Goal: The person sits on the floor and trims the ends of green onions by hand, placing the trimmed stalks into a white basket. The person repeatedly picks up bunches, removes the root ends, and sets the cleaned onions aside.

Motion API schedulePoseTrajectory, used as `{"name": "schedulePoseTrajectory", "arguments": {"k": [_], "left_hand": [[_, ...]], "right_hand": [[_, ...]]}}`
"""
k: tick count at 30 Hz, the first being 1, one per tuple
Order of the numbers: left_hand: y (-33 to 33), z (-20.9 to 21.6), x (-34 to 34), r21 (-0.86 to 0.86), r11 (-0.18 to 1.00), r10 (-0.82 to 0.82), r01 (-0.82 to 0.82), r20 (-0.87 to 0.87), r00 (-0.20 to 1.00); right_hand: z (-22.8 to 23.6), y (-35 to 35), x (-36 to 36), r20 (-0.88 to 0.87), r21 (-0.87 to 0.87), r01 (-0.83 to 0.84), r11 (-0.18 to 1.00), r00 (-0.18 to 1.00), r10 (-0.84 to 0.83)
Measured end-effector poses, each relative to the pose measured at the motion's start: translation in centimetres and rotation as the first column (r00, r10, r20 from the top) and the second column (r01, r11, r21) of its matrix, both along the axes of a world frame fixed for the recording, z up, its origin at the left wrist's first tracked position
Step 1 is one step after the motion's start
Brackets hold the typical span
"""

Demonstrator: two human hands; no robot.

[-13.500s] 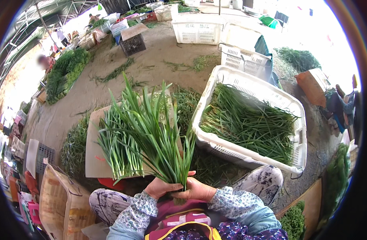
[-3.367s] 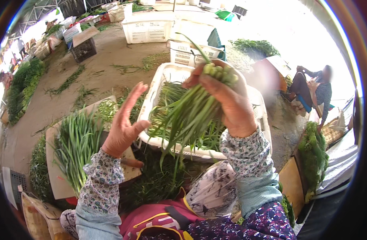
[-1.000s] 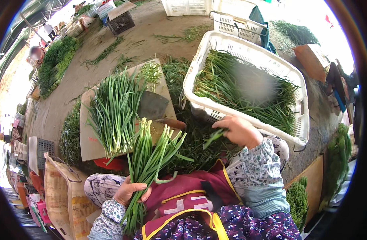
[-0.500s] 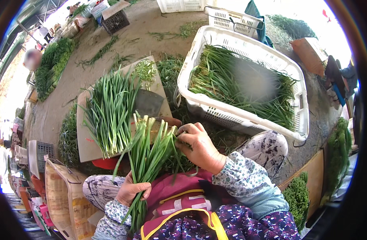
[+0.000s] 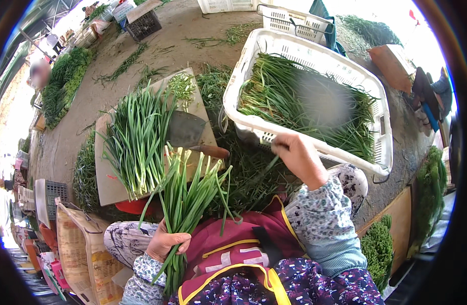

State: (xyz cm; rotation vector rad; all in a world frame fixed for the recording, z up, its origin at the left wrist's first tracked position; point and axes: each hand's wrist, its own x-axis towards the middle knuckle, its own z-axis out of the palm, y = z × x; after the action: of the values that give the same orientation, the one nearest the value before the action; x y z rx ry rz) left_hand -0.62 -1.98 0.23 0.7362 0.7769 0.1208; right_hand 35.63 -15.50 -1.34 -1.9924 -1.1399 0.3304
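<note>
My left hand [image 5: 167, 243] is closed around a bunch of garlic chives [image 5: 185, 195], low on its green leaves, with the pale cut ends pointing away from me. My right hand [image 5: 299, 156], slightly blurred, hovers by the near side of the white crate [image 5: 307, 145]. Its fingers pinch a loose chive leaf [image 5: 264, 170] that trails down to the left. Ahead of the bunch, a board [image 5: 109, 175] bears a larger pile of chives [image 5: 139, 145], a cleaver [image 5: 186, 128] with a brown handle, and pale trimmings [image 5: 181, 89].
More chives [image 5: 294, 94] fill the white crate. Leaf scraps [image 5: 243, 152] litter the ground between board and crate. A yellowish basket [image 5: 76, 249] stands at my left, and a heap of greens [image 5: 378, 251] lies at my right. Another white crate [image 5: 294, 24] stands farther back.
My right hand has drawn away from the bunch, up and to the right, pulling a leaf along with it. My left hand keeps its grip almost in place.
</note>
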Motion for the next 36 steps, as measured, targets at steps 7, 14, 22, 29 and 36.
{"name": "schedulePoseTrajectory", "arguments": {"k": [7, 14, 22, 29, 36], "left_hand": [[0.1, 0.2, 0.5, 0.033, 0.999, -0.007, 0.007, -0.011, 1.0], [-0.6, 0.5, 1.4, 0.057, 0.998, -0.013, 0.015, -0.025, 1.0], [0.1, -0.6, 1.0, 0.014, 1.0, 0.005, -0.005, 0.017, 1.0], [0.4, -1.1, 0.8, -0.034, 0.998, -0.055, 0.057, 0.059, 0.997], [1.5, -0.6, 0.4, -0.021, 0.994, 0.107, -0.105, 0.132, 0.985]], "right_hand": [[-0.1, 2.3, -5.6, -0.275, 0.186, -0.232, 0.955, 0.921, 0.277], [-2.5, 3.3, -9.1, -0.195, 0.049, -0.248, 0.967, 0.948, 0.253], [-2.1, 2.9, -9.7, -0.401, 0.276, -0.493, 0.825, 0.721, 0.565], [-1.0, 2.0, -8.4, -0.625, 0.244, -0.821, 0.517, 0.274, 0.731], [1.7, 0.2, -4.0, -0.56, 0.263, -0.904, 0.338, 0.142, 0.816]]}}
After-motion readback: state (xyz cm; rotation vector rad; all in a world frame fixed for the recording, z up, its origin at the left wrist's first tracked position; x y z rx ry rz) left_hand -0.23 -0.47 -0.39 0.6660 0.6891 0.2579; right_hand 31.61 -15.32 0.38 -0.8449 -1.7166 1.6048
